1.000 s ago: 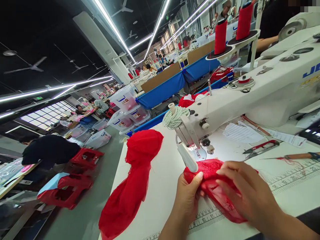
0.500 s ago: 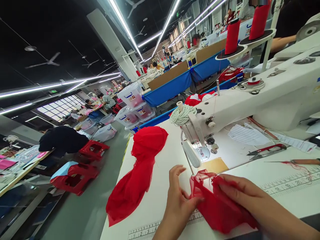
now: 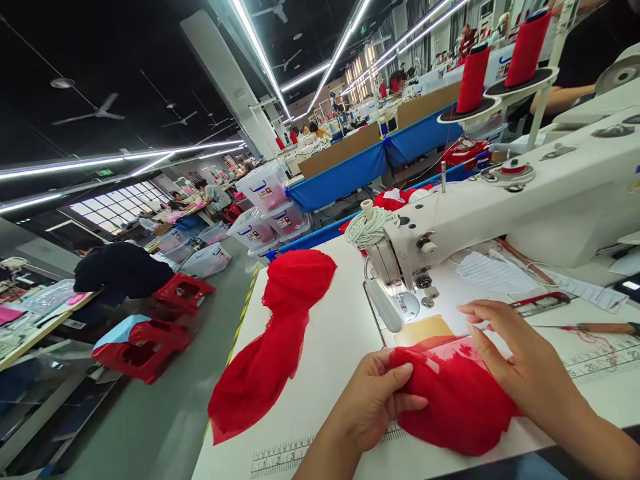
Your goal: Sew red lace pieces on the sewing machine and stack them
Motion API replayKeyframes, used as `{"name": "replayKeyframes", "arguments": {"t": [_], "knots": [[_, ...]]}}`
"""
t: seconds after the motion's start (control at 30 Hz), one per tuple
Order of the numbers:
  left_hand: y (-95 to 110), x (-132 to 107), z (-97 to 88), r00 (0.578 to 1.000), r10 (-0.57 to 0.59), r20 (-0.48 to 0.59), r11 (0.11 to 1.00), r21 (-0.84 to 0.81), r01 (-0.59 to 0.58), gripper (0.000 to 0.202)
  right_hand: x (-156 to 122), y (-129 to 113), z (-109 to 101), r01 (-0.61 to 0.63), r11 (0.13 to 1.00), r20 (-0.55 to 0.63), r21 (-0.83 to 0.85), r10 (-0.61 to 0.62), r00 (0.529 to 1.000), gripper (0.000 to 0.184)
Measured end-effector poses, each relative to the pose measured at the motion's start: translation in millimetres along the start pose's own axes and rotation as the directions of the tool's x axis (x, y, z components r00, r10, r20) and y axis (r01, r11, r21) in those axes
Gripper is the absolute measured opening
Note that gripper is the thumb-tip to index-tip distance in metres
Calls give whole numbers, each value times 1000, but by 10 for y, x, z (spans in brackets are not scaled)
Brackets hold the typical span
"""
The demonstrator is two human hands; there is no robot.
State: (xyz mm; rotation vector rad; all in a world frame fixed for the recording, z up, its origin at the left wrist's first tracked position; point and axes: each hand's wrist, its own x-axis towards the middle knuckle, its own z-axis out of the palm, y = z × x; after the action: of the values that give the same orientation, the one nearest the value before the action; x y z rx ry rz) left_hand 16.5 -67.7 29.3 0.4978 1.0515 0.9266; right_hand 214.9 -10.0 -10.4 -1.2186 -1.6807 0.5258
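Observation:
My left hand point(image 3: 375, 403) pinches the left edge of a piece of sheer red mesh fabric point(image 3: 455, 400), thumb on top and fingers underneath. The fabric lies bunched on the white table in front of the sewing machine point(image 3: 520, 207). Over its right side hovers my right hand point(image 3: 525, 370), with thumb and fingers apart and nothing visible between them. Just beyond those fingers lie red-handled thread snips point(image 3: 543, 303), their blades hidden by the hand. The machine's needle area is right behind the fabric, beside a yellowish patch point(image 3: 425, 328).
A second red mesh piece point(image 3: 280, 333) stretches along the table's left side. Paper slips point(image 3: 495, 273) and a wooden-handled pointed tool point(image 3: 605, 328) lie to the right. A printed ruler point(image 3: 283, 455) runs along the front. Red thread cones point(image 3: 473, 80) stand above the machine.
My right hand has let go of the fabric and moved up and right toward the snips. My left hand has closed on the fabric's left edge. The fabric has spread flatter.

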Motion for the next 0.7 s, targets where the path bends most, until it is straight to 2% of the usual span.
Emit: {"name": "replayKeyframes", "arguments": {"t": [0.03, 0.1, 0.17, 0.3, 0.43, 0.57, 0.7], "knots": [[10, 22, 25, 1000, 10, 2, 999, -31, -10, 28, -50, -34, -28, 60, 998, 25, 5, -60, 998, 20], [28, 59, 71, 999, 32, 28, 997, -72, -30, 25, -172, -139, -81, 79, 995, 107, 54, -85, 991, 17], [38, 88, 104, 997, 49, 52, 995, -91, -44, 22, -299, -238, -102, 32, 998, 125, 57, -39, 991, 19], [38, 131, 123, 997, 74, 36, 988, -137, -69, 18, -461, -268, -48, -70, 998, 58, -3, 70, 996, 30], [28, 145, 126, 995, 87, 39, 981, -177, -79, 20, -447, -198, 12, -240, 965, 114, 106, 228, 967, 30], [-23, 136, 160, 992, 41, 116, 982, -188, -18, 29, -370, -263, 17, -326, 894, 192, 308, 278, 941, 29], [-89, 142, 182, 999, 13, 41, 958, -285, -1, 25, -327, -388, 39, -465, 741, 304, 484, 357, 884, 33]]}}
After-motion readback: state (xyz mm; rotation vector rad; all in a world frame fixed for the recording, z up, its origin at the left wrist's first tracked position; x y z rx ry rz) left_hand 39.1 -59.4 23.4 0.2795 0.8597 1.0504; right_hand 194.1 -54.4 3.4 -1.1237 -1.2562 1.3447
